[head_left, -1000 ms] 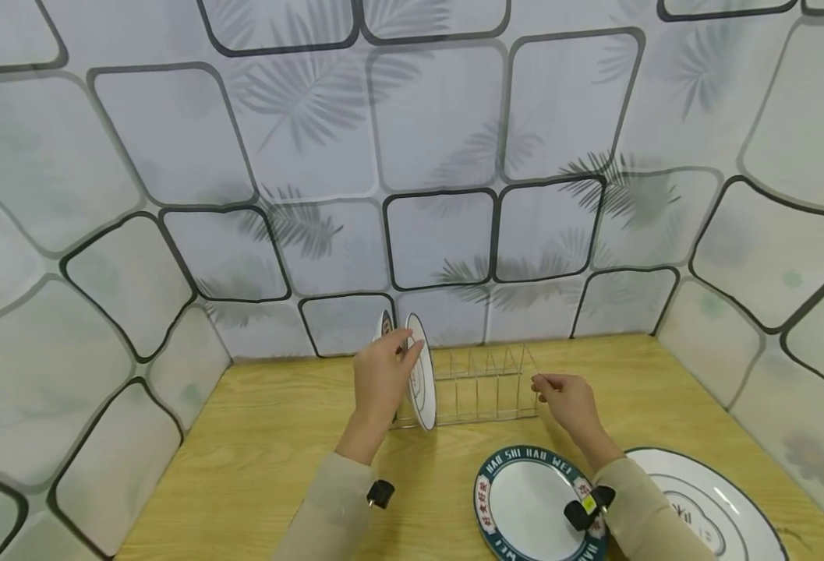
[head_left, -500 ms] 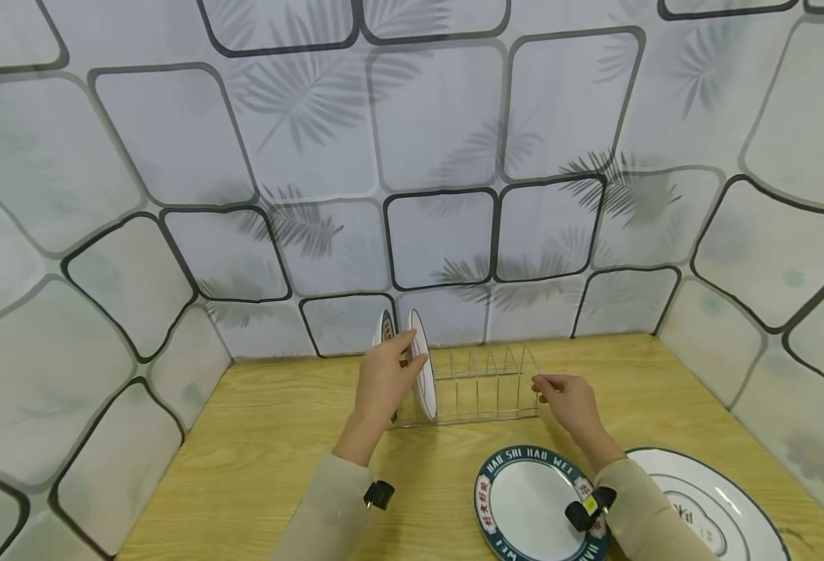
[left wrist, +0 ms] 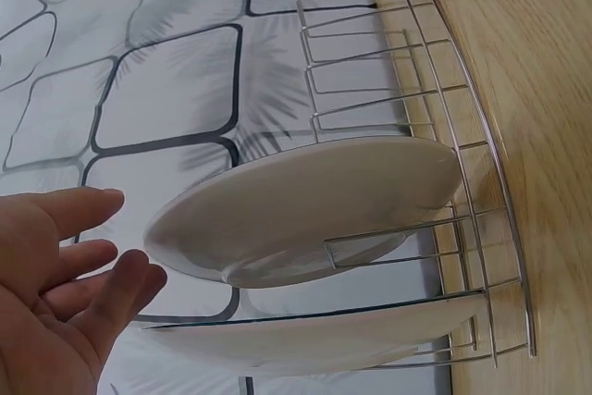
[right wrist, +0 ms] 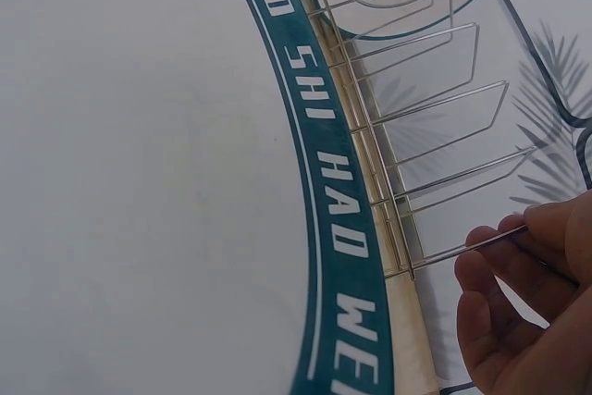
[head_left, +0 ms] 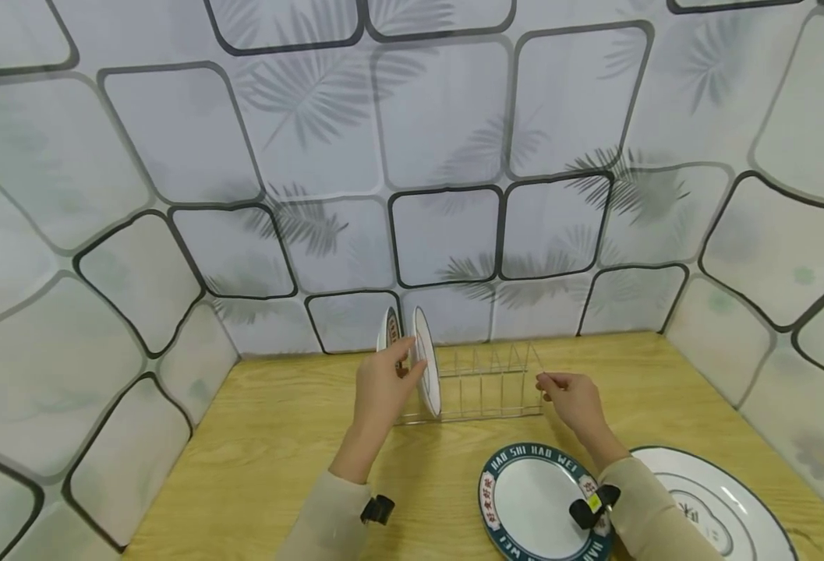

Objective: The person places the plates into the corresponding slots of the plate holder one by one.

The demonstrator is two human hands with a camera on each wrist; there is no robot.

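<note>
A dark-edged white plate [head_left: 430,375] tilts in a rack [head_left: 482,393].

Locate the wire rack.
In the head view, the wire rack stands near the back wall, just right of centre; the right hand pinches its right end.

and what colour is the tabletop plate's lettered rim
The lettered rim is dark teal with white letters, clearest in the right wrist view.

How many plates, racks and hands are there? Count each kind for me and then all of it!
Plates I can see: 4 (rack's end plate, rack's second plate, flat green-rimmed plate, bigger flat plate)
Racks: 1 (wire rack)
Hands: 2 (left hand, right hand)
Total: 7
</note>
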